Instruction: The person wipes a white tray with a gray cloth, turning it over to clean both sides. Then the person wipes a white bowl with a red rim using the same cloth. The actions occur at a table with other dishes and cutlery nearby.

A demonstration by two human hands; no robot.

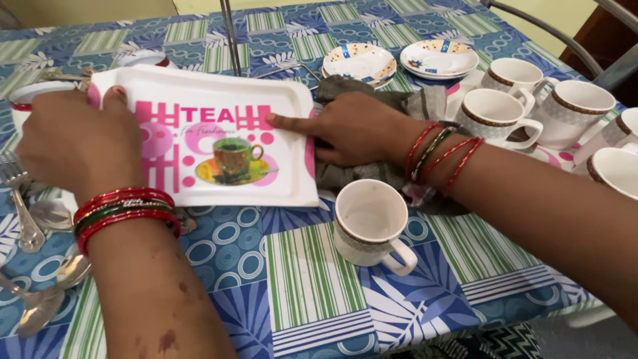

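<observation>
The desk [312, 292] wears a cloth of blue leaf squares and green stripes, and its near edge drops away at the lower right to a patterned floor. Closest to me a white mug [369, 225] stands upright on the cloth, handle turned toward the near right. At the near left edge spoons [40, 292] and a fork [18, 199] lie loose.

Both forearms come in from below, each with red and green bangles at the wrist. The left hand [73, 143] lies over the left end of a white tray [212, 143] printed in pink with a teacup picture; its fingers are curled down over the rim, gripping it, thumb up on the top edge. The tray lies flat on the desk, mid-left, between the two hands.

The right hand [349, 126] lies palm down on a crumpled grey cloth [372, 100] just beside the tray's right edge, fingers bunched on the cloth, the forefinger stretched out straight and touching the tray's surface.

Further back sit two small patterned saucers [399, 61], and to the far right a cluster of white mugs [531, 100] with brown bands. A thin metal rod [230, 36] rises behind the tray, and a chair frame [565, 33] stands past the far right corner
</observation>
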